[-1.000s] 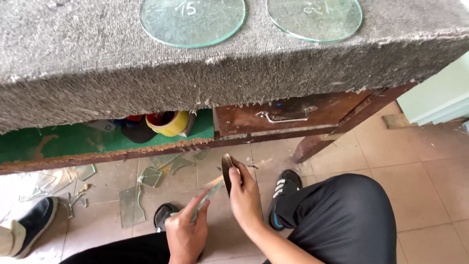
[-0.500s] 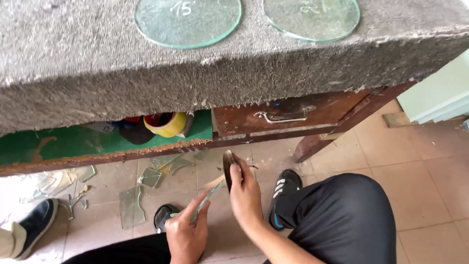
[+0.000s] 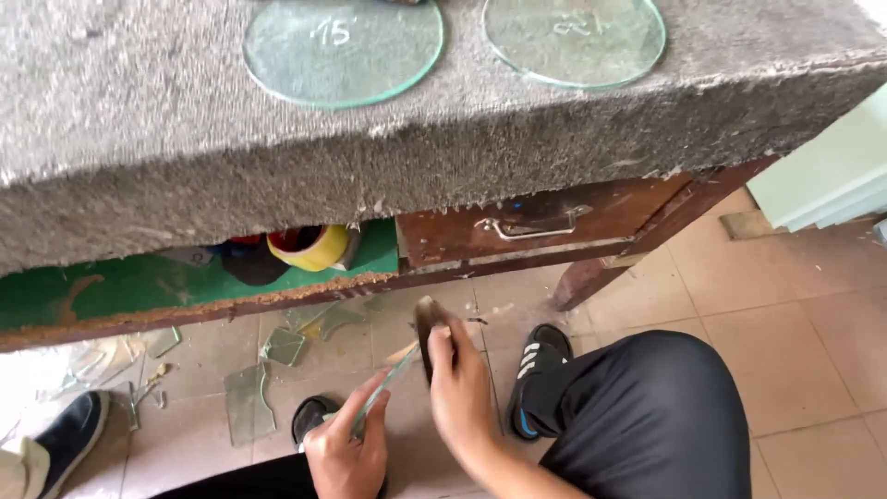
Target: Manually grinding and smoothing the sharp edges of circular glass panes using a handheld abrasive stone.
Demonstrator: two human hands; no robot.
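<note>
Both hands [image 3: 407,425] unmoved, camera nearer.

**Cut off, covered, unclear**

Top edge is clipping both round glass discs, left one [image 3: 344,48] and right one [image 3: 575,39], on the grey felt bench [image 3: 185,176]. Bench overhang is hiding the upper part of the yellow tape roll [image 3: 309,248] and whatever is lying dark beside it. Left hand [image 3: 346,453] is wrapping a thin glass strip [image 3: 383,393], lower end hidden. Right hand [image 3: 462,388] is covering most of a dark tool [image 3: 425,323]; kind unclear. Bottom edge is cutting both forearms. A second person's shoe [image 3: 55,439] is running off the left corner.
</note>
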